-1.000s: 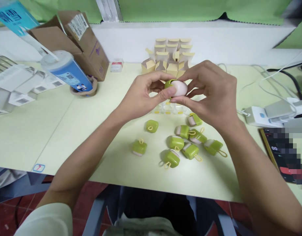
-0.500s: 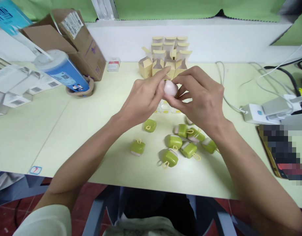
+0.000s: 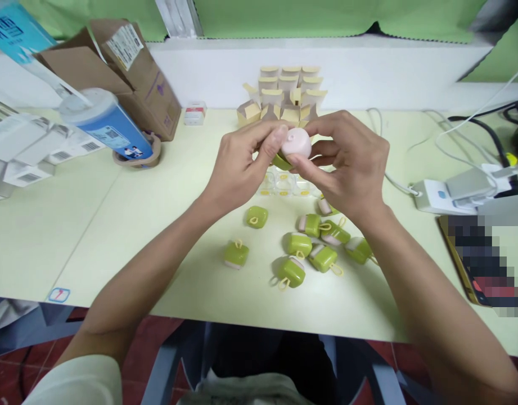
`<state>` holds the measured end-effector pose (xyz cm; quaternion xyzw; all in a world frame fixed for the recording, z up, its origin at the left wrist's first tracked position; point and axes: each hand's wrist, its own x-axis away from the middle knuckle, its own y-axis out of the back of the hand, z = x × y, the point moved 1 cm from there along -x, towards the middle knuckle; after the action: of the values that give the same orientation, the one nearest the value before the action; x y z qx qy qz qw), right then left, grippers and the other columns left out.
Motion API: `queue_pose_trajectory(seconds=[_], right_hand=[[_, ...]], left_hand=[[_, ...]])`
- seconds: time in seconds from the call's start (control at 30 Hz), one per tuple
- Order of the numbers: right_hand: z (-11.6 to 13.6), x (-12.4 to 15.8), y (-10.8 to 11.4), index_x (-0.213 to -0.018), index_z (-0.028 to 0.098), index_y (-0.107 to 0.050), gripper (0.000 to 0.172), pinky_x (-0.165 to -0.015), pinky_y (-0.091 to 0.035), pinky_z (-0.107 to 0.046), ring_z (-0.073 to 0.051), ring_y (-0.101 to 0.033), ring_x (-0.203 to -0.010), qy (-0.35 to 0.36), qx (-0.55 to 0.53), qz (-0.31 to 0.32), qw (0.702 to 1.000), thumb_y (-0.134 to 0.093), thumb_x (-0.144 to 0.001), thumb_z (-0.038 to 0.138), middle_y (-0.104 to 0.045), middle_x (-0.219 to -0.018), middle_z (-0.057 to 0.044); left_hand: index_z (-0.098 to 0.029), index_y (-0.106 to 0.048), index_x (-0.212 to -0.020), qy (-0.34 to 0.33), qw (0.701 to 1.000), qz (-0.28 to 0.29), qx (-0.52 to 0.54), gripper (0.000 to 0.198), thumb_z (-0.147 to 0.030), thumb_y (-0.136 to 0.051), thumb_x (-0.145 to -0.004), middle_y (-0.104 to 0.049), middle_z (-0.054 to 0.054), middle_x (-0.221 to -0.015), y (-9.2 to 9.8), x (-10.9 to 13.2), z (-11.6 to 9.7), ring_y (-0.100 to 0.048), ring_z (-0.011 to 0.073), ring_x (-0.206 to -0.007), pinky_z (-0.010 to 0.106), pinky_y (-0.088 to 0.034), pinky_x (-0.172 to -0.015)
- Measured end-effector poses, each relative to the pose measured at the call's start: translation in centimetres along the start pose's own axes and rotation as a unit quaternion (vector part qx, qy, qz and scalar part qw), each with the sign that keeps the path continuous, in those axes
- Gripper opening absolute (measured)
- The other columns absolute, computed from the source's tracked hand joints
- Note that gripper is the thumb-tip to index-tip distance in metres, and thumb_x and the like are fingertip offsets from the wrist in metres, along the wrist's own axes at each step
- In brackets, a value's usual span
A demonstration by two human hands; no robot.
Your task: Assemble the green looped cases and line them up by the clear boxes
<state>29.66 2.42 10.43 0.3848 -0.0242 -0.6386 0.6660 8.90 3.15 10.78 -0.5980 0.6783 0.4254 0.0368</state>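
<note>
Between my fingers, above the table, is a small rounded green-and-pink case (image 3: 296,144), its pale pink side with a small nub facing up. My left hand (image 3: 246,157) is closed on its left edge, thumb near the nub. On the other side my right hand (image 3: 351,163) grips it with thumb and fingers, and part of the green shell shows below. Similar green cases with yellow loops lie on the table: one (image 3: 257,217) and another (image 3: 237,254) under my left forearm, and several in a cluster (image 3: 324,257) by my right forearm.
Behind my hands stand open small cartons (image 3: 270,97) and a clear tray with yellow marks (image 3: 284,185). To the left are a cardboard box (image 3: 153,95), a blue cup (image 3: 119,129) and white boxes (image 3: 28,152). A power strip (image 3: 436,196) with cables and a phone (image 3: 450,247) lie right.
The held case has turned, so the nub on its pink side and some green shell now show. My left hand has shifted slightly left and its thumb has moved onto the case's edge.
</note>
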Motion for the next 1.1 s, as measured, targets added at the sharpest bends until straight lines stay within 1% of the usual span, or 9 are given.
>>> queue_pose_trajectory(seconds=[0.13, 0.23, 0.33, 0.4, 0.5, 0.57, 0.63, 0.87, 1.1], right_hand=[[0.3, 0.1, -0.6, -0.116, 0.039, -0.077, 0.048, -0.089, -0.076, -0.051, -0.028, -0.084, -0.100, -0.010, -0.094, -0.011, 0.995, -0.085, -0.088, 0.077, -0.082, -0.128, 0.000], [0.4, -0.4, 0.1, -0.109, 0.031, -0.074, 0.045, -0.080, -0.073, -0.040, -0.023, -0.083, -0.091, 0.013, -0.145, -0.080, 0.986, -0.090, -0.088, 0.068, -0.082, -0.118, -0.002], [-0.7, -1.4, 2.9, -0.120, 0.029, -0.075, 0.030, -0.066, -0.065, -0.034, -0.018, -0.078, -0.073, 0.015, -0.120, -0.154, 0.981, -0.086, -0.097, 0.046, -0.080, -0.095, -0.001], [-2.3, -2.1, 5.3, -0.119, 0.025, -0.081, 0.021, -0.061, -0.058, -0.034, -0.020, -0.077, -0.070, -0.047, -0.050, -0.128, 0.989, -0.078, -0.099, 0.033, -0.080, -0.088, -0.004], [-5.6, -2.6, 7.8, -0.092, 0.021, -0.084, 0.007, -0.075, -0.059, -0.038, -0.020, -0.072, -0.068, -0.225, 0.142, -0.015, 0.964, -0.084, -0.087, 0.026, -0.075, -0.069, -0.005], [-7.7, -2.7, 8.5, -0.087, 0.022, -0.081, 0.005, -0.081, -0.060, -0.041, -0.021, -0.071, -0.068, -0.310, 0.208, 0.010, 0.928, -0.083, -0.086, 0.026, -0.073, -0.065, -0.004], [-9.6, -2.8, 8.3, -0.084, 0.023, -0.077, 0.011, -0.080, -0.060, -0.043, -0.022, -0.070, -0.067, -0.342, 0.219, 0.030, 0.913, -0.083, -0.088, 0.031, -0.072, -0.065, -0.005], [-13.7, -3.2, 7.9, -0.100, 0.023, -0.077, 0.036, -0.096, -0.060, -0.047, -0.027, -0.079, -0.083, -0.338, 0.230, 0.217, 0.886, -0.093, -0.083, 0.050, -0.084, -0.087, -0.009], [-15.2, -3.2, 8.4, -0.149, 0.027, -0.072, 0.070, -0.085, -0.063, -0.047, -0.028, -0.078, -0.078, -0.288, 0.252, 0.271, 0.883, -0.090, -0.083, 0.040, -0.082, -0.127, -0.013]], left_hand=[[-0.028, -0.078, -0.121, -0.005, 1.000, -0.004, -0.005, 0.039, -0.051, -0.047, -0.118, -0.083, 0.002, -0.123, 0.0, -0.2, 0.1, -0.078, 0.0208, -0.111, 0.036, -0.061, -0.096], [-0.027, -0.076, -0.124, 0.013, 0.999, -0.014, -0.030, 0.037, -0.051, -0.049, -0.116, -0.082, 0.004, -0.118, 0.7, -0.5, -0.1, -0.076, 0.0208, -0.101, 0.036, -0.060, -0.088], [-0.024, -0.078, -0.118, 0.041, 0.986, 0.079, -0.139, 0.036, -0.049, -0.051, -0.114, -0.082, 0.006, -0.114, 2.1, -0.4, -0.6, -0.075, 0.0227, -0.100, 0.038, -0.059, -0.092], [-0.022, -0.078, -0.110, 0.074, 0.936, 0.237, -0.249, 0.034, -0.048, -0.056, -0.111, -0.082, 0.008, -0.111, 3.0, 0.1, -0.8, -0.076, 0.0266, -0.104, 0.041, -0.059, -0.096], [-0.018, -0.077, -0.107, 0.118, 0.800, 0.442, -0.387, 0.031, -0.042, -0.059, -0.109, -0.080, 0.013, -0.112, 3.6, 1.2, -1.0, -0.077, 0.0326, -0.107, 0.043, -0.058, -0.092], [-0.016, -0.076, -0.112, 0.134, 0.733, 0.500, -0.440, 0.029, -0.039, -0.059, -0.108, -0.080, 0.016, -0.115, 3.3, 1.6, -1.0, -0.078, 0.0346, -0.107, 0.041, -0.058, -0.087], [-0.016, -0.075, -0.114, 0.145, 0.703, 0.520, -0.462, 0.028, -0.039, -0.062, -0.106, -0.081, 0.016, -0.113, 2.5, 1.5, -1.0, -0.080, 0.0352, -0.106, 0.039, -0.057, -0.083], [-0.017, -0.076, -0.104, 0.145, 0.706, 0.529, -0.449, 0.029, -0.045, -0.068, -0.102, -0.082, 0.017, -0.105, 1.4, 1.0, -1.0, -0.080, 0.0354, -0.097, 0.038, -0.053, -0.075], [-0.019, -0.077, -0.114, 0.160, 0.716, 0.543, -0.409, 0.030, -0.044, -0.074, -0.098, -0.082, 0.015, -0.115, 1.5, 1.0, -0.6, -0.078, 0.0349, -0.100, 0.040, -0.054, -0.081]])
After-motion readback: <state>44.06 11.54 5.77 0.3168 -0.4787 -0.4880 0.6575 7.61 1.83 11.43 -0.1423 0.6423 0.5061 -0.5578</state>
